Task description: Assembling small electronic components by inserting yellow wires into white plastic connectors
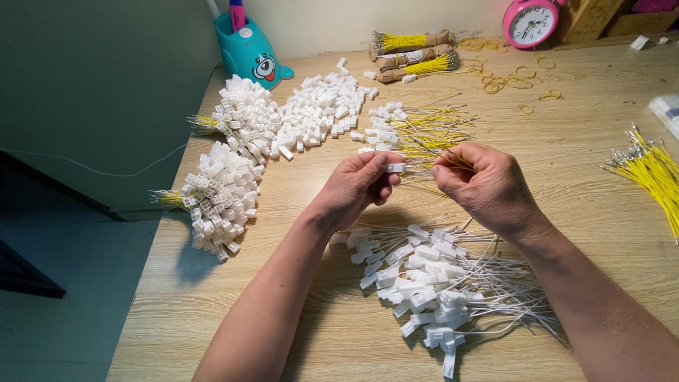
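My left hand [359,185] pinches a small white plastic connector [395,168] between thumb and fingers, above the middle of the wooden table [594,212]. My right hand [483,182] is closed on a thin yellow wire [423,170] whose end points at the connector. Just behind both hands lies a loose heap of yellow wires with white connectors [417,131]. In front of my hands, under my forearms, sits a pile of white connectors on white wires [431,283].
Heaps of white connectors [318,110] and bundled ones [223,198] fill the left side. Yellow wires [654,170] lie at the right edge. Taped wire bundles [414,53], rubber bands [506,78], a pink clock [530,21] and a teal holder [251,49] stand at the back.
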